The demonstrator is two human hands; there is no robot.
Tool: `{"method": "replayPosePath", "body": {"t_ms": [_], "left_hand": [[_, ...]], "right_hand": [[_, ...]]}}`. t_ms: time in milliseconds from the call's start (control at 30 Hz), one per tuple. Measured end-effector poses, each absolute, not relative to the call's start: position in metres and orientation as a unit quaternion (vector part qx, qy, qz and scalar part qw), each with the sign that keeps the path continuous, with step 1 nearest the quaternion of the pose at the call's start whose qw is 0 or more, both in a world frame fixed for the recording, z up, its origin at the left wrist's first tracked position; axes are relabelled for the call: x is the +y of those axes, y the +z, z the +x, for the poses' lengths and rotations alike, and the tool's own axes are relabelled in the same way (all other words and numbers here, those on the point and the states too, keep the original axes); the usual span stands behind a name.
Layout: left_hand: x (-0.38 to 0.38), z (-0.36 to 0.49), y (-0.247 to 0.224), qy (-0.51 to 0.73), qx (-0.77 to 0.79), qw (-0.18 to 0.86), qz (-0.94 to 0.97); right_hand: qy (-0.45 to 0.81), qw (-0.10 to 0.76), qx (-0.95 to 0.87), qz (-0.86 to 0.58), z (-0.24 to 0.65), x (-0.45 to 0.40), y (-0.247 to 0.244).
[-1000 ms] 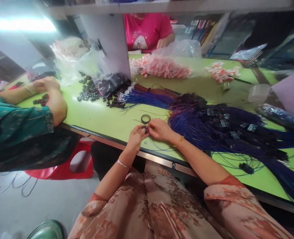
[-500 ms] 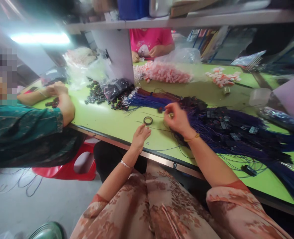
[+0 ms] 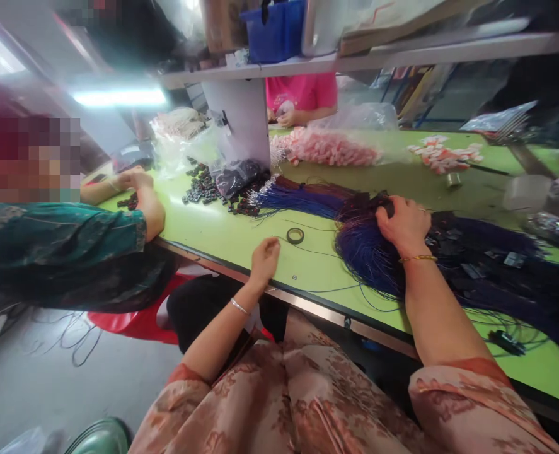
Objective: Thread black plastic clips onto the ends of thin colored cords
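My left hand [image 3: 264, 260] is over the front of the green table, its fingers pinched at the end of a thin dark wire [image 3: 310, 250]. That wire runs right toward a thick bundle of blue wires [image 3: 367, 255]. Just right of the fingertips lies a roll of black tape [image 3: 295, 236], flat on the table. My right hand [image 3: 406, 224] is on top of the bundle, with thumb and fingers curled round a black plastic connector [image 3: 387, 207]. Many more black connectors [image 3: 472, 268] lie heaped to the right of it, attached to the wires.
A co-worker's arm [image 3: 149, 208] rests on the table at left, near small black parts [image 3: 203, 183]. Across the table another person in pink [image 3: 302, 94] sits behind pink-and-white pieces [image 3: 336, 146]. A shelf [image 3: 402, 53] crosses above. A loose connector [image 3: 508, 342] lies front right.
My right hand has moved right, from beside the wires onto the black connectors. My left hand's fingers have closed together near the tape roll. The view has shifted a little.
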State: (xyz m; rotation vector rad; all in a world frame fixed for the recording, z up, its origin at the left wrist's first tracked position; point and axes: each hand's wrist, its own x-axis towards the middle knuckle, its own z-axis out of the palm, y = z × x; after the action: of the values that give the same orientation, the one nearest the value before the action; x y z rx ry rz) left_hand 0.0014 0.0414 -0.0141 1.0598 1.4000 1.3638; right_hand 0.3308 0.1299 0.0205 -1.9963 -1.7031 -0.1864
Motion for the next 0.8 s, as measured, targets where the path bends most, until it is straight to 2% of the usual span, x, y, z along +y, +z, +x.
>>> {"method": "replayPosePath", "body": {"t_ms": [100, 200, 300, 367, 433, 500, 633, 700, 800], "left_hand": [[0.075, -0.045, -0.006, 0.515, 0.637, 0.283, 0.499], [0.113, -0.084, 0.000, 0.428, 0.687, 0.152, 0.568], [0.143, -0.104, 0.000, 0.344, 0.685, 0.086, 0.636], [0.155, -0.109, -0.001, 0.301, 0.678, 0.066, 0.667], [0.161, -0.110, -0.003, 0.269, 0.680, 0.050, 0.680], [0.162, -0.111, -0.004, 0.253, 0.691, 0.039, 0.676], [0.156, -0.117, -0.002, 0.261, 0.725, 0.050, 0.635], [0.150, -0.121, -0.001, 0.260, 0.741, 0.065, 0.616], [0.138, -0.126, 0.001, 0.247, 0.760, 0.075, 0.597]], "right_hand": [[-0.059, 0.284, -0.617, -0.731, 0.334, 0.125, 0.031], [-0.096, 0.329, -0.609, -0.715, 0.329, 0.110, 0.057], [-0.097, 0.392, -0.631, -0.662, 0.300, 0.085, 0.085], [0.007, 0.400, -0.709, -0.581, 0.267, 0.065, 0.092], [0.165, 0.336, -0.814, -0.444, 0.229, 0.045, 0.086], [0.269, 0.219, -0.879, -0.326, 0.195, 0.028, 0.071], [0.242, 0.066, -0.913, -0.321, 0.156, 0.009, 0.042], [0.218, 0.032, -0.916, -0.336, 0.150, 0.007, 0.035], [0.213, 0.032, -0.920, -0.329, 0.151, 0.008, 0.031]]}}
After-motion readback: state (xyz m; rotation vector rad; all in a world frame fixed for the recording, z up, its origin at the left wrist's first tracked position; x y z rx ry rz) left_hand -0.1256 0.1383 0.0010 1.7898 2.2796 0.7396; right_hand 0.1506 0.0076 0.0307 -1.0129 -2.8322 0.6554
